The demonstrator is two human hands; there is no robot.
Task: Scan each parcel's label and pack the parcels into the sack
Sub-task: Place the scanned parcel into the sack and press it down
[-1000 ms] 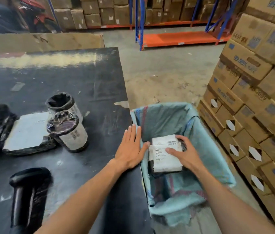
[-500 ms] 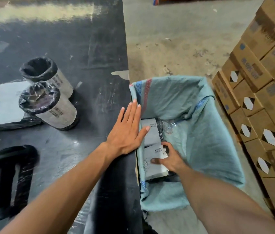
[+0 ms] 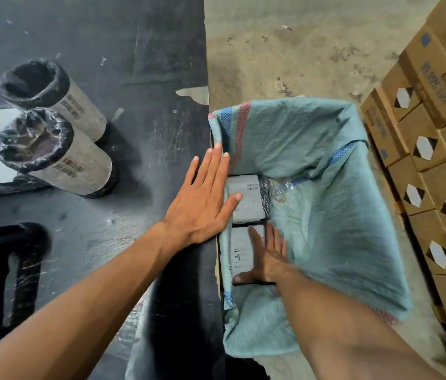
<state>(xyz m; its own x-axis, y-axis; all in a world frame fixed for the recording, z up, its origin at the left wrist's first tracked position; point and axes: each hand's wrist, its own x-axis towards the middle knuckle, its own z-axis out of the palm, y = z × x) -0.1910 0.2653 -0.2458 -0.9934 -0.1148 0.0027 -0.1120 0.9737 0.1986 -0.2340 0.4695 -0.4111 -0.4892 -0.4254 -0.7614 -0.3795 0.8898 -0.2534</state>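
Woven sack (image 3: 326, 204) takes a parcel (image 3: 239, 252)
Right hand (image 3: 267, 256) presses it flat-fingered; left hand (image 3: 202, 204), flat, steadies the rim

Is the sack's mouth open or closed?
Open. The sack has its rim spread wide, two parcels visible at the bottom, right hand flat on the nearer parcel.

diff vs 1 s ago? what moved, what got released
The right hand carried the flat labelled parcel down into the sack, laid it in front of the parcel already there, released its grip and now presses it flat. The left hand stayed flat on the table edge; the two cylindrical parcels did not move.
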